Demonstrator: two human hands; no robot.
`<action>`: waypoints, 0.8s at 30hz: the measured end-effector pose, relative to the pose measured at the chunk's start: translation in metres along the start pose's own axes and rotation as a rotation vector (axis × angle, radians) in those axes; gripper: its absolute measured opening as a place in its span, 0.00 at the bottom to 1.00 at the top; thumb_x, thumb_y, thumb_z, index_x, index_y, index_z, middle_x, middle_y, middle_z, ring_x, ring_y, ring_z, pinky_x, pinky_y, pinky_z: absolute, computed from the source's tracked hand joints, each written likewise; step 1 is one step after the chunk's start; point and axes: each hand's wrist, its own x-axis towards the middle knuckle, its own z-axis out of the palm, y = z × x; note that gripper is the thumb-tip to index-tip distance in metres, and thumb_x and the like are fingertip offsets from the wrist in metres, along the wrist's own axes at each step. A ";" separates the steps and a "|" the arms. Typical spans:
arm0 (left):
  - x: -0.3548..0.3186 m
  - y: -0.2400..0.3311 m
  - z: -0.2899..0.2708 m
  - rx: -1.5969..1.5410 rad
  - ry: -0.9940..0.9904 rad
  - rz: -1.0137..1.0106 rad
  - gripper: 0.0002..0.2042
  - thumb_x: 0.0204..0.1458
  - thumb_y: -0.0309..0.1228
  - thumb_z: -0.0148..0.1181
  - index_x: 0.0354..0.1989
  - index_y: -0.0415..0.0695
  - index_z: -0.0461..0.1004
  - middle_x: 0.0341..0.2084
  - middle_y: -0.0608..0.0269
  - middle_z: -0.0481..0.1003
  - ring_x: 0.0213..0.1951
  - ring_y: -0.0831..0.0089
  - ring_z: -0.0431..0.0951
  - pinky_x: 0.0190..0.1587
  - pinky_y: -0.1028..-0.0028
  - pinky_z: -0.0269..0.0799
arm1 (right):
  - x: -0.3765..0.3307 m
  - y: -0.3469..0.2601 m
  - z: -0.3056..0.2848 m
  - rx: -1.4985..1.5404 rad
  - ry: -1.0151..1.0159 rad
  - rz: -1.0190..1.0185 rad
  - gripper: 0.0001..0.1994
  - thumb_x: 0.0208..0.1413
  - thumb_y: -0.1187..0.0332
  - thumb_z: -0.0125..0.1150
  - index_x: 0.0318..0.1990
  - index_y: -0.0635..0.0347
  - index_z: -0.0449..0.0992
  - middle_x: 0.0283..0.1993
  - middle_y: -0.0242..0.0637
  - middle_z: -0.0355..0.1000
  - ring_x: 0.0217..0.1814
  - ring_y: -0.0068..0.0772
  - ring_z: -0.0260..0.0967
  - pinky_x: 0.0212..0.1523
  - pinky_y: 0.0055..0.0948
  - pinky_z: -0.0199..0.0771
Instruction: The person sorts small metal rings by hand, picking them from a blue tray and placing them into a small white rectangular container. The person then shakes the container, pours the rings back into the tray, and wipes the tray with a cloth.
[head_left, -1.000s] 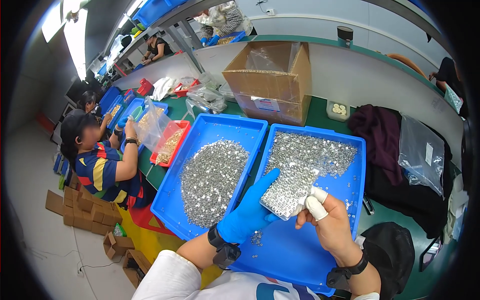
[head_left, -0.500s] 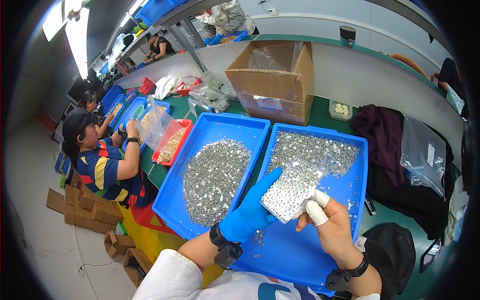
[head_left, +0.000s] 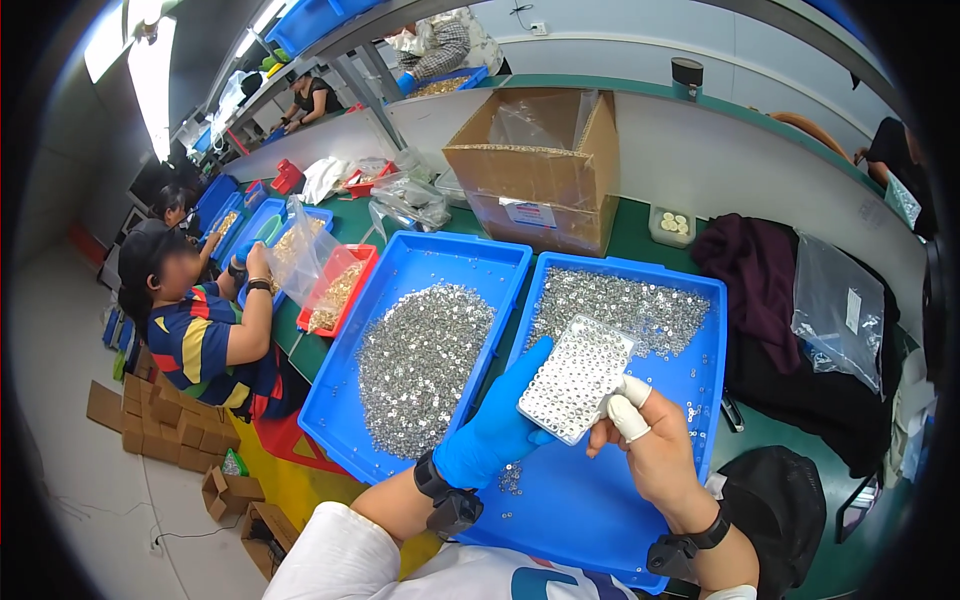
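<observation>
My left hand (head_left: pixel 497 420), in a blue glove, is closed around the left side of a clear rectangular plate (head_left: pixel 577 378) with rows of small metal pieces seated in it. White finger covers show on two fingers of my right hand (head_left: pixel 652 440), which pinch at the plate's lower right edge; the other fingers curl below that corner. Plate and hands are above a blue tray (head_left: pixel 600 510), where loose small metal nut-like pieces (head_left: pixel 620 305) lie heaped at the far end. To its left, a second blue tray (head_left: pixel 335 425) holds a bigger heap of similar pieces (head_left: pixel 425 365).
A cardboard box (head_left: pixel 540 180) stands behind the trays. Right of them lie dark clothing (head_left: pixel 750 280), a plastic bag (head_left: pixel 838 310) and a black cap (head_left: pixel 770 510). A small tub (head_left: pixel 672 227) sits near the partition. At left, a person (head_left: pixel 200 320) works beside a red tray (head_left: pixel 350 295).
The plate has tilted slightly, and its bright glare has faded so the rows show more clearly. My right fingers have shifted a little along its edge. The whole view has moved slightly.
</observation>
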 end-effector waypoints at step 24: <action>0.009 0.006 -0.031 -0.169 -0.411 -0.125 0.19 0.53 0.36 0.49 0.50 0.37 0.65 0.40 0.52 0.73 0.39 0.67 0.75 0.41 0.71 0.73 | -0.009 -0.013 0.003 -0.169 -0.256 0.101 0.09 0.57 0.71 0.47 0.37 0.67 0.72 0.34 0.38 0.73 0.31 0.24 0.69 0.36 0.23 0.69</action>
